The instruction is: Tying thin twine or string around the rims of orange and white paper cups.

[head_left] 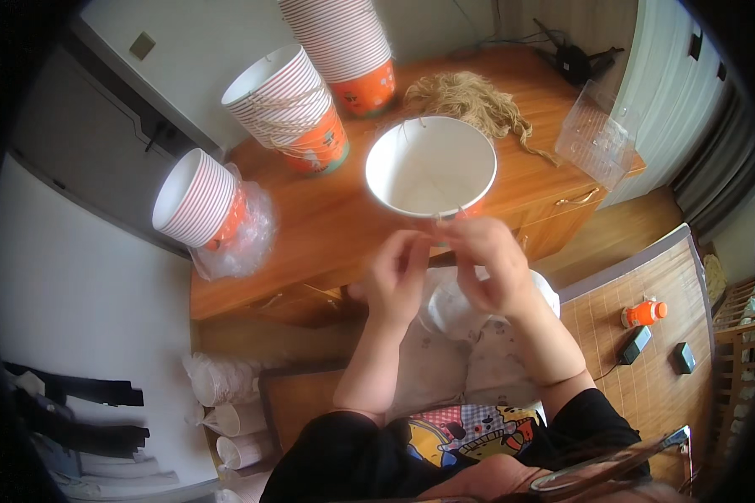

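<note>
Hands, left hand [394,281] and right hand [499,256] alike, are curled with fingertips drawn together just beside the near rim of a white-lined bucket [428,163] on the wooden bench [310,230]; whether they pinch anything, I cannot tell. Behind the bucket lies tan string [463,99], with stacked buckets [315,147] to its left.

Free bench [315,230] left of single bucket [432,168], out to wrapped stack [200,204]. Right: gap before clear box [597,137]. Behind: blocked by twine bundle [463,101]; middle stack [289,111] and tall stack [344,54] block far left.
</note>
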